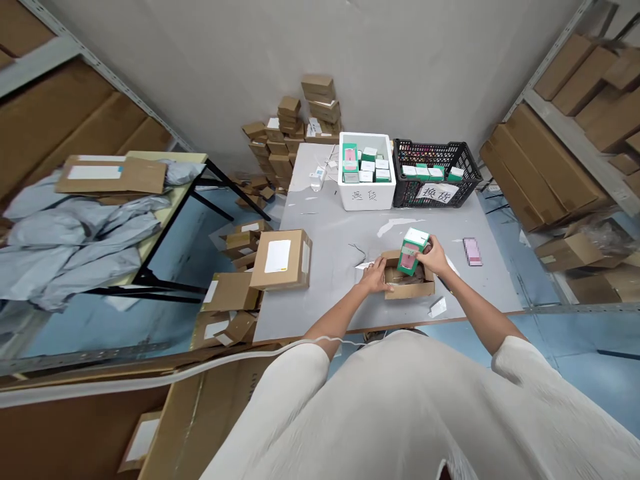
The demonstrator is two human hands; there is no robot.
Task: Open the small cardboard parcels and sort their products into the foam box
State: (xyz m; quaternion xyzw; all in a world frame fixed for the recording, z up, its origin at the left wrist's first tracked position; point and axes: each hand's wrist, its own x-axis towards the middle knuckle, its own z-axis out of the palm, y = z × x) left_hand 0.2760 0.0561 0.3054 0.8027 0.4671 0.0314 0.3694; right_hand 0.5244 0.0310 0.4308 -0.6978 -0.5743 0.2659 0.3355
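Note:
My right hand [434,257] grips a green and white box [411,251] with a pink front, held tilted over a small open cardboard box [413,291]. My left hand [375,275] holds the left wall of that cardboard box, which rests near the table's front edge. Brown packing material shows inside it. Further back stand a white bin [367,197] and a black crate [435,199], both with green and white boxes inside and handwritten labels on the front.
A closed carton [283,260] sits at the table's left. A pink patterned object [472,252] lies at the right. Small cartons [320,110] are stacked behind. Grey bags [75,233] cover a side table. A white cable [200,365] crosses before me.

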